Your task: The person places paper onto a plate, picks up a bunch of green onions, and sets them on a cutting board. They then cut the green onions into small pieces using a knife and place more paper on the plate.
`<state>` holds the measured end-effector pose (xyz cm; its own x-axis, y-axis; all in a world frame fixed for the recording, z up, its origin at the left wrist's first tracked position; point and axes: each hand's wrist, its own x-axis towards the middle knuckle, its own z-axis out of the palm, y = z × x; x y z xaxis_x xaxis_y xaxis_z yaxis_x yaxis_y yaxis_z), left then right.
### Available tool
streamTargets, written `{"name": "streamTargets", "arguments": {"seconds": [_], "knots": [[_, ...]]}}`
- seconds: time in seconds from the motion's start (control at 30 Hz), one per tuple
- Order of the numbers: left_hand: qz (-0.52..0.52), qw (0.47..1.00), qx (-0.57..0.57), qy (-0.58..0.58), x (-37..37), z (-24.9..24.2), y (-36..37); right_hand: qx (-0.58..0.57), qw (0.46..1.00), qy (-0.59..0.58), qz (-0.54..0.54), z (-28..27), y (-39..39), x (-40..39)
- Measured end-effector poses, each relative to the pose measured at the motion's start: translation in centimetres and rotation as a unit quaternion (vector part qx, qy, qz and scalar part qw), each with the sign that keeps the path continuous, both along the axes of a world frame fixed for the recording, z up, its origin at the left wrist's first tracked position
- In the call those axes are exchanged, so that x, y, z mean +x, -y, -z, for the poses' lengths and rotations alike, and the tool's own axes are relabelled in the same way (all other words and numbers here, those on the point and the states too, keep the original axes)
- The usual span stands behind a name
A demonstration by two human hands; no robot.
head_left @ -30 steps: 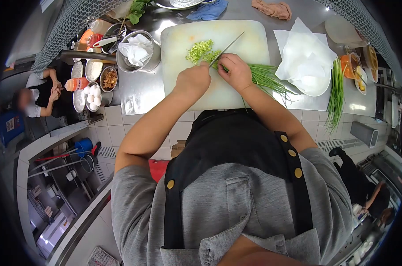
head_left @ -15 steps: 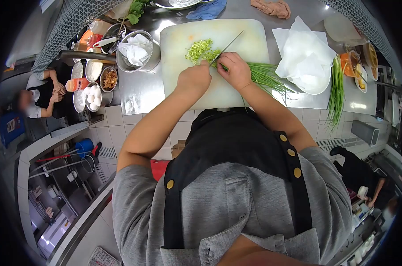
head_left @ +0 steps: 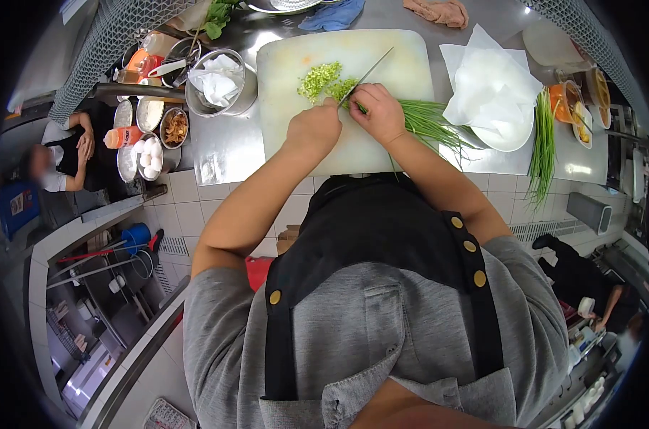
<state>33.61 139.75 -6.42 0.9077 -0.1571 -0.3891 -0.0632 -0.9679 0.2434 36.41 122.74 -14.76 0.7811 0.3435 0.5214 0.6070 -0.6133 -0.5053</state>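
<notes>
Forearms (head_left: 264,193) angled inward, the left grip (head_left: 316,131) clasps a knife (head_left: 368,74); the right grip (head_left: 377,112), fingers curled, pinches green stalks (head_left: 426,120) (bottle (head_left: 123,136) lettering unreadable from here).

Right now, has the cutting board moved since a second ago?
No: the cutting board sits in the same spot beside the steel pot at its left; the whole view has shifted slightly.

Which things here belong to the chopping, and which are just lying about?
Part of the job:
- knife
- cutting board
- green stalks
- chopped greens
- perhaps the second green bunch

Probably just lying about:
- blue cloth
- brownish cloth
- eggs
- orange bottle
</notes>
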Motion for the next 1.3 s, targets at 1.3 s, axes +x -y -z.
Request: {"name": "streamTargets", "arguments": {"seconds": [1.3], "knots": [[-0.003,0.994,-0.046,0.102,0.4,3.5,0.9,-0.018,0.998,-0.063,-0.015,-0.2,1.5,-1.7]]}}
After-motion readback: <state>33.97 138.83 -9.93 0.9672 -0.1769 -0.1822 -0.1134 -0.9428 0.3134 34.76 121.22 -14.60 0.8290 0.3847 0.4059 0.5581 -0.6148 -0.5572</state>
